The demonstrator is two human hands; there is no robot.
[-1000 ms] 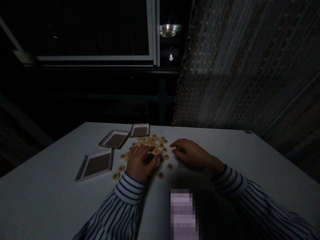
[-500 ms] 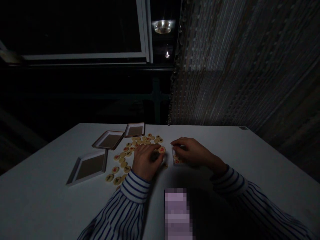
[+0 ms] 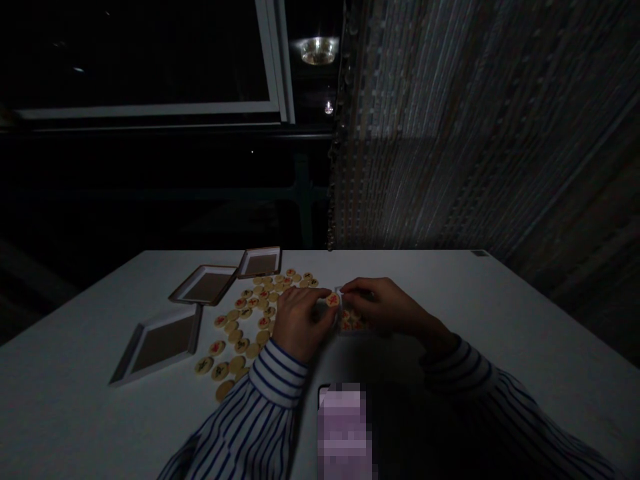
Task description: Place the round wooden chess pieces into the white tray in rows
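Between the thumb and forefinger of my left hand point(image 3: 303, 317) is a round Chinese chess piece point(image 3: 333, 299), its red character facing me. This piece is by the left wall of a small box point(image 3: 341, 325). Red-marked pieces point(image 3: 353, 321) lie inside that box. My right hand point(image 3: 383, 303) reaches over the box from the right, its thumb and fingers closed at the back left wall; part of the box is hidden beneath it. Many loose chess pieces point(image 3: 242, 345), with red or black characters or blank sides up, lie spread left of my left hand.
Three shallow open trays or lids stand on the left: a white one point(image 3: 193, 330) in front, a brown-edged one point(image 3: 173, 297) behind it, and another point(image 3: 240, 272) farther back. A phone point(image 3: 345, 433) lies at the white table's point(image 3: 500, 320) near side. A bead curtain point(image 3: 425, 133) hangs behind.
My left hand has brought the chess piece rightward, closer to the box and my right hand. My right hand remains at the box. The view has shifted slightly.
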